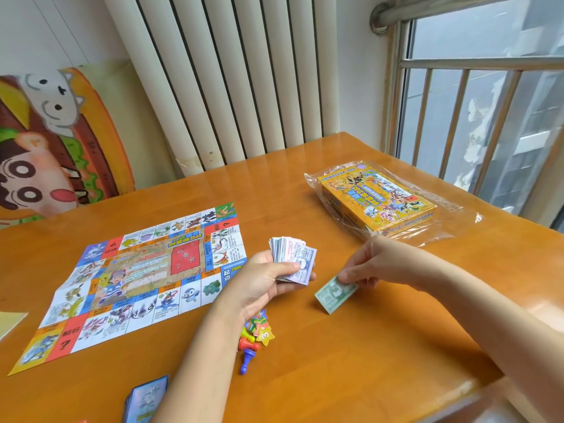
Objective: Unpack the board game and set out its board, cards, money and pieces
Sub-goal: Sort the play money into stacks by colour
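Observation:
The paper game board [134, 285] lies unfolded on the left of the orange table [351, 361]. My left hand [262, 282] grips a stack of play money [293, 259], fanned upward. My right hand [366, 265] pinches one green banknote [335, 293] whose lower edge touches the tabletop. Coloured plastic pawns and a star token [254, 337] sit partly hidden under my left wrist. A stack of blue-backed cards [146, 398] lies at the near edge. The yellow game box [378, 203] rests on its clear plastic wrap at the back right.
A white radiator [232, 80] and a cartoon cushion [52, 141] stand behind the table. A barred window [482, 102] runs along the right side. A pale yellow sheet [9, 323] shows at the left edge.

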The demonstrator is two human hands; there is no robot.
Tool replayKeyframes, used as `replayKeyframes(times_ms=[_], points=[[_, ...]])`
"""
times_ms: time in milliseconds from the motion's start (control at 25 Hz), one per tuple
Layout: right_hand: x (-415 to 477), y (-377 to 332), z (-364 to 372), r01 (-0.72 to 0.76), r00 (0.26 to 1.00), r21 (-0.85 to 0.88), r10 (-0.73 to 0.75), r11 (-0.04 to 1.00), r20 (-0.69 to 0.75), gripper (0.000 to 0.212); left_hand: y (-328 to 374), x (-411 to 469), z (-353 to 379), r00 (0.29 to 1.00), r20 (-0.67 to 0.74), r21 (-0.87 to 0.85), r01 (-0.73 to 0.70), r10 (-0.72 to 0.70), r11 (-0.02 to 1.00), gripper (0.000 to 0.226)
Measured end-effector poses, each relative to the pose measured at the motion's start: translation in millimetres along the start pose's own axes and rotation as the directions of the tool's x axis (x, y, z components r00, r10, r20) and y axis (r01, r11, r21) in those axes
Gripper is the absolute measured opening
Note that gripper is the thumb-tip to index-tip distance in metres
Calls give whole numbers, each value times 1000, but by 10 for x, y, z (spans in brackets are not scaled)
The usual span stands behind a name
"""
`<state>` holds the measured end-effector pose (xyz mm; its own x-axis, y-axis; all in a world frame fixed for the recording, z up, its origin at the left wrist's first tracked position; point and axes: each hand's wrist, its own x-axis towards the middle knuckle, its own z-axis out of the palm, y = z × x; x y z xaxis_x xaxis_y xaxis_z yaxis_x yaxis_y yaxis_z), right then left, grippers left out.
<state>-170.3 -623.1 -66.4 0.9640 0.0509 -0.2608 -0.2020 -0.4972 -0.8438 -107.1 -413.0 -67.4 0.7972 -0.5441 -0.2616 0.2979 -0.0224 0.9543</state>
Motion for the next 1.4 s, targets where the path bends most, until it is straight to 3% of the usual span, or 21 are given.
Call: replayKeyframes(times_ms=[120, 240, 320, 400, 520, 640, 960, 1080, 1160, 1240, 1400], points=[[-117, 40, 122, -73, 995, -196, 56, 978, -88, 13, -23, -8, 29, 1000, 19, 21, 14, -14, 1000, 23], [-191, 23, 161, -117, 969, -491, -8, 863, -245, 26, -38, -11, 62, 999, 44, 56, 12, -15, 998, 22], [-195, 7, 148, -100, 964, -535, -51, 839, -261, 25, -47, -15, 83, 999, 49, 92, 3, -8, 996, 22], [-165, -32, 129, -17, 962, -403, -95, 915, -256, 17, -51, -12, 97, 999, 42, 129, -11, 6, 992, 22], [-118, -146, 127, 59, 963, -93, -82, 994, -259, 32, -59, 2, 116, 999, 35, 194, -24, 18, 981, 23], [-72, -166, 108, 53, 972, -30, -59, 998, -229, 36, -64, 1, 133, 999, 30, 231, -21, 15, 973, 23], [-115, -37, 5, 63, 984, -25, -66, 998, -164, 21, -96, 8, 210, 998, 63, 339, -45, 25, 940, 18], [-93, 50, -65, 16, 975, 123, 11, 992, -223, 16, -87, 26, 198, 999, -29, 336, -29, 41, 941, 9], [-59, 78, -57, 0, 973, 202, 47, 979, -226, 13, -76, 52, 158, 992, -120, 273, -9, 43, 962, 16], [-12, 81, -1, -20, 969, 164, 59, 986, -239, 18, -51, 59, 129, 983, -183, 124, 17, 6, 992, 25], [71, 89, 107, -76, 937, -244, -15, 967, -350, 23, 8, 49, 96, 978, -187, -189, 53, -89, 980, 24]])
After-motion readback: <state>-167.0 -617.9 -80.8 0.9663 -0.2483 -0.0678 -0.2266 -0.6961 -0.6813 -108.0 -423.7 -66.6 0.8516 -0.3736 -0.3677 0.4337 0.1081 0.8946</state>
